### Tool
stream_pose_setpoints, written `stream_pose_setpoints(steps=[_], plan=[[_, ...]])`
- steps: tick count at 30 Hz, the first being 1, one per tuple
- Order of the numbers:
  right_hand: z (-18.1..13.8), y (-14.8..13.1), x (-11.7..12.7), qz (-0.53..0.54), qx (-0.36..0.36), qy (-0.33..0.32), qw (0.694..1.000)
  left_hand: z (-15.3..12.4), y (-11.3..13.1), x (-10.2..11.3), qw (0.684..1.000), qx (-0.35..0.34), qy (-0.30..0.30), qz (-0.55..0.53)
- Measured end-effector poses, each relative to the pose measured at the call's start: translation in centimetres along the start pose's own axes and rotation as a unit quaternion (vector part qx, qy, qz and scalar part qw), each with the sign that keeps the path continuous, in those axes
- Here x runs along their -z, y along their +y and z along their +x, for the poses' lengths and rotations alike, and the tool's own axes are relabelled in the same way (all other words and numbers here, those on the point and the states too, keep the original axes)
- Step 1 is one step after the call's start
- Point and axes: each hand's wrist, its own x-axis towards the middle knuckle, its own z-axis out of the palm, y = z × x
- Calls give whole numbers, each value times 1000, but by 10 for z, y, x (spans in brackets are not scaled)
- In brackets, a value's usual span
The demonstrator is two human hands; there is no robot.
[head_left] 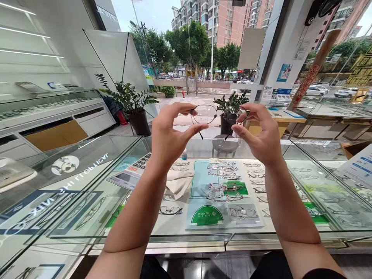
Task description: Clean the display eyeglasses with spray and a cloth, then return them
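On the left, a calculator [132,172] lies on the glass counter [87,186], with a white cloth [178,182] just beside it. The left hand [168,133] is raised above the counter; its thumb and fingers pinch the left rim of a pair of glasses [216,116]. The glasses sit level between both hands, temples hanging down. The right hand [258,133] pinches the right rim in the same way. Below, display frames [223,182] lie inside the case. A potted plant [229,112] stands behind the glasses.
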Motion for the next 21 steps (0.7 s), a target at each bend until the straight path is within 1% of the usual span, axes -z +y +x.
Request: stream_pose_setpoints(steps=[7, 12, 21], plan=[[0, 4, 3, -7, -3, -24, 1000, -2, -1, -2, 1000, -9, -9, 8], [0, 7, 4, -3, -12, -43, 999, -3, 0, -5, 1000, -29, 5, 12], [0, 7, 4, 10, -26, -53, 998, -5, 1, -7, 999, -39, 17, 21]])
